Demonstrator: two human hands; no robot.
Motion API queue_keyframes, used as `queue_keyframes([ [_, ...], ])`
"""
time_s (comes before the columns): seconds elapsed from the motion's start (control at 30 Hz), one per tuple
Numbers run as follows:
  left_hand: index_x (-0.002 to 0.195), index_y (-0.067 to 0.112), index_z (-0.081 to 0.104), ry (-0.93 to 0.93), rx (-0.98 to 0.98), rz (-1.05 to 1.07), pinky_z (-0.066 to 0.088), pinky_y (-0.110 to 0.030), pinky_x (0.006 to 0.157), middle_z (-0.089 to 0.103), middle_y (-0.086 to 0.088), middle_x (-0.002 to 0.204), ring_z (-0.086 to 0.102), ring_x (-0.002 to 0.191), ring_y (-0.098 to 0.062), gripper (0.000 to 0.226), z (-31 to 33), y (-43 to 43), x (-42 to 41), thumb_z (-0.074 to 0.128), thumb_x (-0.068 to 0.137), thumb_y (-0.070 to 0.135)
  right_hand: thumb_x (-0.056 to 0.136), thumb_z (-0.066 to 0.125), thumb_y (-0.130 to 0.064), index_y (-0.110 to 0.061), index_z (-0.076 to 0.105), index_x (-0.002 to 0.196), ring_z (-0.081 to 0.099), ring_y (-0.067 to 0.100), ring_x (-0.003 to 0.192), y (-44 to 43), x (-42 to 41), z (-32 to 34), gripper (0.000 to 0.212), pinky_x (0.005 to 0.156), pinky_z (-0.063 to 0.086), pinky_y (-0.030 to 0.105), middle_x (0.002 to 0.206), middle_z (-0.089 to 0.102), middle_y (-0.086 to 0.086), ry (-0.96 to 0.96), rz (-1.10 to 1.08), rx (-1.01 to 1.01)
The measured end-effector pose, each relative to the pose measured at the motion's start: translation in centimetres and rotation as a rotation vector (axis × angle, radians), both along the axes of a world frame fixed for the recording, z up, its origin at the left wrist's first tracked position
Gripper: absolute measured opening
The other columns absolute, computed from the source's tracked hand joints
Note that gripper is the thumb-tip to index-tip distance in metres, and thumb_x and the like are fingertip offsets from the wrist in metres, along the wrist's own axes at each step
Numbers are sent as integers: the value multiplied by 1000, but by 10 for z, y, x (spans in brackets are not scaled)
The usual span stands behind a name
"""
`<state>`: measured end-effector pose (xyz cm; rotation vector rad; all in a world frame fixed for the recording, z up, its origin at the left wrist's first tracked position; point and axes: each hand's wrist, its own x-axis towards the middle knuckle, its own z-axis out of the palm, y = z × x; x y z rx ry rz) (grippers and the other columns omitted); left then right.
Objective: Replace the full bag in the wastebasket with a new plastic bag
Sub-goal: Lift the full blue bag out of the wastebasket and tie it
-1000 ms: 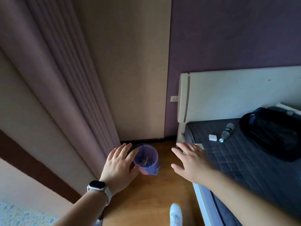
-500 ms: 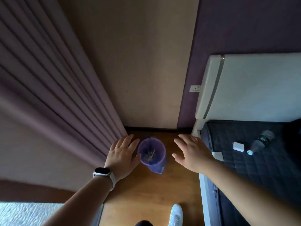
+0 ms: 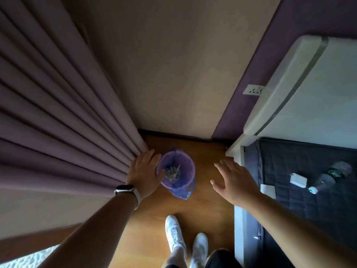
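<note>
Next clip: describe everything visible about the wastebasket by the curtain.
The wastebasket is round and upright on the wooden floor, between the curtain and the bed. A translucent purple bag lines it, folded over the rim, with a loose flap hanging down the near side. Crumpled litter lies at the bottom. The open left hand overlaps its left rim in view; contact is unclear. The right hand is apart, open.

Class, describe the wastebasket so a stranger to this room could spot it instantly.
Start at the bed on the right and look left across the wooden floor toward the pleated curtain. Near the corner stands a small round wastebasket. It alone is lined with a purple bag holding scraps.
</note>
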<state>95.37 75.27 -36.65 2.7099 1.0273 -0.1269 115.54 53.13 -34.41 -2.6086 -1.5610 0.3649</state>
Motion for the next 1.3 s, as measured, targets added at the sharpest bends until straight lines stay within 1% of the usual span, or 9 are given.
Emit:
queue_keyframes([
  [0.1, 128, 20, 57, -33, -59, 77, 42, -45, 98, 56, -11, 135, 52, 122, -33, 65, -41, 19, 10, 36, 75, 51, 89, 54, -54, -17, 49, 136, 52, 24, 124, 19, 7, -36, 60, 98, 44, 36, 138, 53, 5, 66, -45, -37],
  [0.37, 124, 16, 58, -11, -205, 291, 43, -45, 97, 56, -15, 131, 53, 118, -37, 69, -192, 45, 40, 28, 73, 52, 84, 60, -51, -15, 53, 130, 58, 26, 112, 58, 36, -192, 59, 86, 52, 38, 128, 58, 4, 271, -106, -105],
  [0.57, 113, 17, 61, -3, -323, 530, 46, -44, 89, 61, -19, 115, 56, 107, -39, 51, -331, 71, 72, 44, 74, 45, 85, 64, -47, -16, 52, 133, 56, 24, 114, 72, 52, -348, 58, 88, 48, 36, 129, 58, 6, 416, -170, -162],
  [0.67, 122, 12, 59, -38, -408, 707, 44, -39, 95, 62, -20, 122, 55, 113, -37, 57, -397, 87, 85, 51, 76, 44, 86, 62, -47, -18, 49, 134, 54, 25, 119, 74, 52, -426, 58, 93, 48, 39, 132, 55, 5, 486, -234, -202],
  [0.87, 124, 7, 59, -245, -535, 753, 43, -38, 94, 64, -18, 122, 56, 115, -34, 40, -485, 114, 98, 57, 87, 22, 80, 76, -36, -12, 48, 131, 58, 28, 111, 73, 46, -542, 63, 88, 47, 35, 126, 58, 12, 724, -540, -87],
  [1.0, 128, 12, 58, -342, -700, 739, 42, -42, 104, 62, -12, 128, 54, 122, -29, 52, -514, 134, 114, 46, 93, 48, 63, 79, -39, -28, 51, 123, 61, 16, 113, 83, 64, -584, 67, 93, 49, 37, 123, 64, 0, 1203, -706, 68],
  [1.1, 132, 6, 52, -189, -691, 829, 36, -33, 101, 52, -16, 138, 47, 127, -32, 47, -527, 146, 119, 38, 101, 39, 65, 71, -29, -30, 56, 120, 60, 15, 115, 96, 77, -595, 58, 95, 45, 37, 122, 67, -3, 1561, -799, 152],
  [1.2, 128, 14, 58, -260, -803, 861, 44, -38, 101, 60, -9, 128, 56, 118, -25, 50, -532, 159, 121, 47, 93, 49, 74, 63, -34, -29, 58, 123, 60, 20, 115, 107, 84, -603, 49, 93, 44, 41, 123, 67, -1, 1629, -787, 143],
  [1.3, 102, 15, 72, -368, -826, 960, 55, -47, 87, 73, -8, 101, 69, 92, -25, 45, -543, 170, 117, 64, 78, 53, 76, 63, -31, -24, 61, 120, 65, 22, 108, 114, 88, -603, 45, 91, 48, 42, 117, 70, 5, 1597, -717, 93],
])
